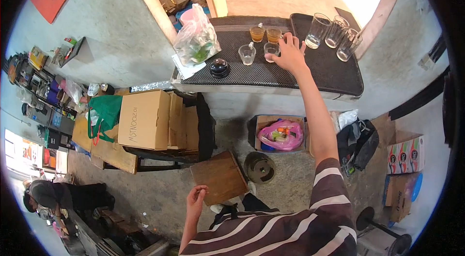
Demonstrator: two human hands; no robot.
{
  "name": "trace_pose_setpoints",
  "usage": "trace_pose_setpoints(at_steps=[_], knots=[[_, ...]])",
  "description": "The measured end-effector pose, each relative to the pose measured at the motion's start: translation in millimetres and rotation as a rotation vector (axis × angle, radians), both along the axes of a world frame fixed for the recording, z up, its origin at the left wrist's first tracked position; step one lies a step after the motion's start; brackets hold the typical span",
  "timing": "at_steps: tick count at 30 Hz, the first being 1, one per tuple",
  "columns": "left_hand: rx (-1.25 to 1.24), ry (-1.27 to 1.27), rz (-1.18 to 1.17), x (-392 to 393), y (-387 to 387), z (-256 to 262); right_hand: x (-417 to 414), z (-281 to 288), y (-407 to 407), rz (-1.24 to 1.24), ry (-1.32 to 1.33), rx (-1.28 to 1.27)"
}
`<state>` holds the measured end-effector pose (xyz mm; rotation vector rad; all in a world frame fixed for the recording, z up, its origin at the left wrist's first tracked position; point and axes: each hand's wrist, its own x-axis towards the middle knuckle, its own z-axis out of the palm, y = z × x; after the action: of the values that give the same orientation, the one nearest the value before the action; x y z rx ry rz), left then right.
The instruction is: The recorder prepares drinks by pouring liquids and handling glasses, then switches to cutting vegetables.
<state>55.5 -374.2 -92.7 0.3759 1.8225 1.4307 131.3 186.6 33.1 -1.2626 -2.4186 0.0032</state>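
Note:
My right hand (292,54) reaches over the counter, thumb and fingers around an empty glass cup (271,49). Left of that cup stands a second empty glass cup (247,55). Two glass cups of brown liquid, one on the left (257,34) and one on the right (273,34), sit just behind them. All of these cups rest on a black textured mat (236,71). My left hand (196,201) hangs low near my body, over the edge of a wooden board (219,178); it is empty, with the fingers loosely curled.
A black tray (327,74) on the right carries three tall glasses (318,31). A black call bell (219,68), a notepad (187,67) and a plastic bag (198,38) occupy the left end. Below are a box with a pink bag (281,136) and a metal container (259,167). Another person (69,198) bends at far left.

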Motion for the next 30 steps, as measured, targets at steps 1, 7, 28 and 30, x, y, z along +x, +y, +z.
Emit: trace_pose_setpoints(at_steps=[1, 7, 28, 30], knots=[[0.001, 0.003, 0.002, 0, -1, 0, 0, -2, 2, 0.040, -0.085, 0.006], [-0.019, 0.013, 0.018, 0, -1, 3, -10, -5, 1, 0.080, -0.079, 0.011], [-0.024, -0.001, 0.052, -4, 0, 4, -42, -8, 104, 0.000, -0.126, -0.315], [-0.019, -0.005, 0.062, -4, -3, 4, -41, -23, 126, 0.054, -0.016, -0.319]])
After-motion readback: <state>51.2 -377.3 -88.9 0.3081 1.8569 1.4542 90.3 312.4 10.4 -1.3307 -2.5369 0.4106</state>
